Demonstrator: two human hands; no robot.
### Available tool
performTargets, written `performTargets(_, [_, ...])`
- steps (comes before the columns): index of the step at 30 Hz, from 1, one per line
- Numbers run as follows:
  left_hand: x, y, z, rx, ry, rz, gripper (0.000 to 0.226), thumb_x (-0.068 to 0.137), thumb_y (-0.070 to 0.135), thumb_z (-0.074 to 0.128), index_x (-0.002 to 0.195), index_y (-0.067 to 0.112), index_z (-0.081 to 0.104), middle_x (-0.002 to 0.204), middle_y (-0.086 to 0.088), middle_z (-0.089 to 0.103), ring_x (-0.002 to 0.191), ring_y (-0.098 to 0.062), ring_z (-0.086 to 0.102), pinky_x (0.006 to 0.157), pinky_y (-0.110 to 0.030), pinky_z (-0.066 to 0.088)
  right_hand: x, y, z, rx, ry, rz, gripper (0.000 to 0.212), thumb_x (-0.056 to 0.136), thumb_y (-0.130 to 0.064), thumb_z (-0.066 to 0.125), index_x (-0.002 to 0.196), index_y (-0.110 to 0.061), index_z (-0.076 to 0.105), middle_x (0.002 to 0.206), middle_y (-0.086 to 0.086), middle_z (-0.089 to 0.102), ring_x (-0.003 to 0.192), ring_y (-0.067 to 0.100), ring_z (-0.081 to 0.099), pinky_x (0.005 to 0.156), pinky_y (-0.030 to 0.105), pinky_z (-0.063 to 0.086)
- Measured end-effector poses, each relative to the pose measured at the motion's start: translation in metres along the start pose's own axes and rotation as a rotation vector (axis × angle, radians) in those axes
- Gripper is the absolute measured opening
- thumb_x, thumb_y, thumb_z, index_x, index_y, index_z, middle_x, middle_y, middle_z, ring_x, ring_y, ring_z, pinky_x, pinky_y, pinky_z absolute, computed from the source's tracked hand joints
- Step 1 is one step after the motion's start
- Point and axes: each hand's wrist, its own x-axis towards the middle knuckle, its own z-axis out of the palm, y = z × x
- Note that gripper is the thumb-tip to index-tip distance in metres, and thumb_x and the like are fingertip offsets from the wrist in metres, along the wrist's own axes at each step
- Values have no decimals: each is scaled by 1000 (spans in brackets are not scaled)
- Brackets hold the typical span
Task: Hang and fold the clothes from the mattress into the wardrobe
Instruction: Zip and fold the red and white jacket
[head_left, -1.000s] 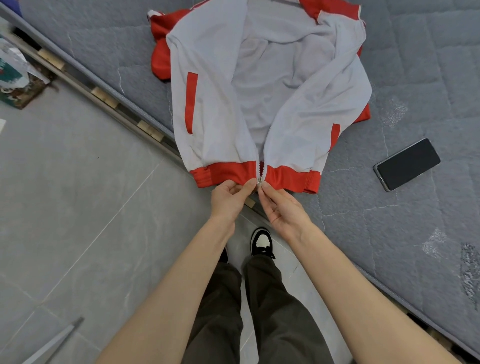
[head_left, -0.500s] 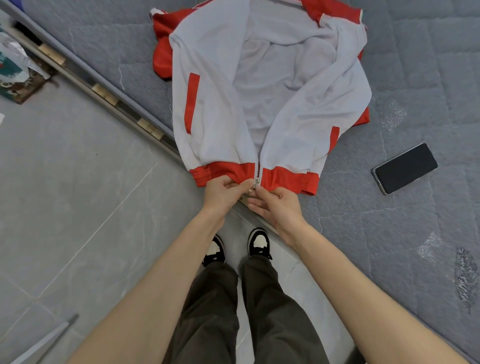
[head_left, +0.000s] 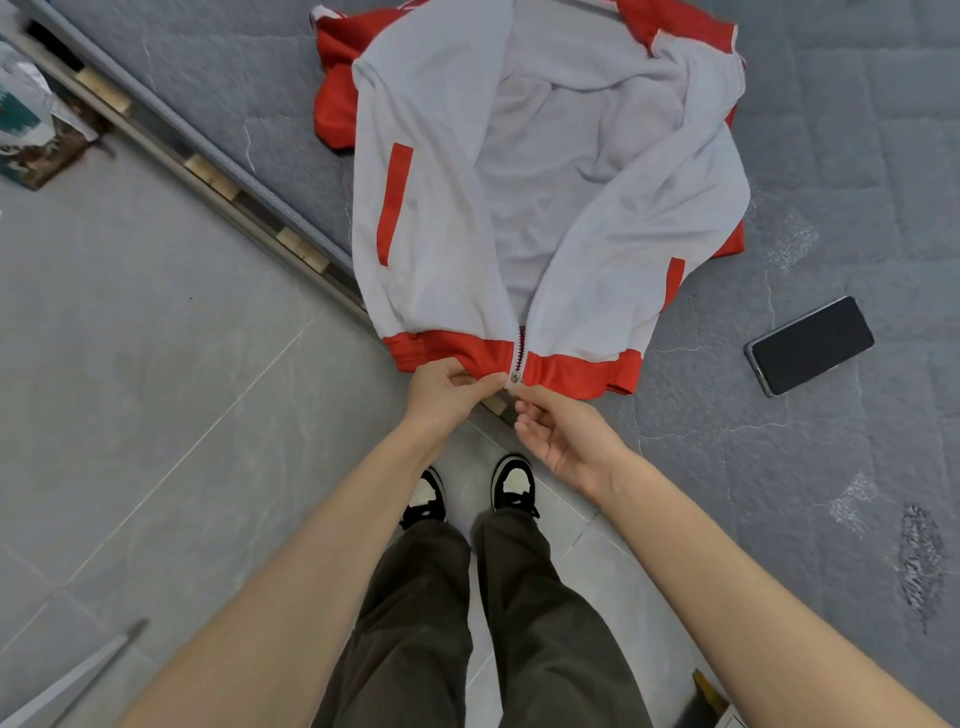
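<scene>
A white jacket (head_left: 441, 228) with red hem, red pocket strips and red sleeves lies front-up on the grey quilted mattress (head_left: 841, 145), its hem hanging over the mattress edge. The front gapes open above a short joined stretch of zip (head_left: 518, 358) at the hem. My left hand (head_left: 447, 387) pinches the red hem just left of the zip. My right hand (head_left: 558, 431) sits right below the zip's bottom end, palm turned up, thumb and forefinger touching the zip pull. No wardrobe is in view.
A black phone (head_left: 810, 344) lies on the mattress to the right of the jacket. The bed frame rail (head_left: 208, 176) runs diagonally along the grey tiled floor (head_left: 156, 389). A bag (head_left: 31, 124) sits on the floor at far left. My shoes (head_left: 511, 480) stand by the bed.
My right hand has turned palm up and drawn slightly back from the hem. The zip now shows a short closed stretch at the hem. My left hand keeps its pinch.
</scene>
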Motion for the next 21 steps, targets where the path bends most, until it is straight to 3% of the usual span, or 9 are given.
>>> performTargets(4, [-2,-6,-3,105,0,60,15,82,12,75,92,1,71,92,-14,73,84,-20,66,80,-26,52,2,-16,2,-93,12,28,5,86,-7,67,82,-5,65,55,-2,57,43,4,55,43,15,50])
performTargets(9, [2,-20,-2,162,-4,45,8,81,15,76,83,13,68,81,-9,70,73,-13,61,74,-28,51,9,-45,14,-66,-3,135,15,93,-5,58,78,-3,62,52,0,57,40,3,55,46,11,49])
performTargets(12, [0,-36,-7,167,-17,-21,11,81,15,76,80,19,66,82,-7,70,75,-14,61,78,-32,52,16,-73,23,60,28,73,16,93,-3,56,78,-1,61,50,1,56,39,3,55,45,10,50])
performTargets(14, [-2,-50,-12,179,-5,-75,8,81,15,75,84,15,68,87,-14,70,77,-18,61,81,-37,52,19,-92,28,93,45,-14,16,93,-3,55,79,-1,61,52,0,57,40,3,54,47,10,50])
performTargets(17, [-6,-59,-14,239,62,-141,14,84,27,71,80,15,65,82,-7,72,77,-18,63,72,-34,52,18,-104,32,-222,87,-144,14,92,-7,59,78,-5,62,57,-1,54,41,4,50,45,14,50])
performTargets(19, [-6,-50,-16,462,161,-104,30,84,46,65,70,21,57,69,8,67,67,-12,60,54,-25,40,17,-101,31,-466,113,-217,12,91,-7,60,79,-5,62,60,2,55,40,7,49,43,16,48])
performTargets(21, [-2,-30,-16,634,237,-5,36,80,58,60,67,25,53,65,11,59,61,-5,54,49,-23,32,17,-96,27,-598,157,-294,9,90,-8,60,81,-6,61,70,7,60,45,11,53,45,20,50])
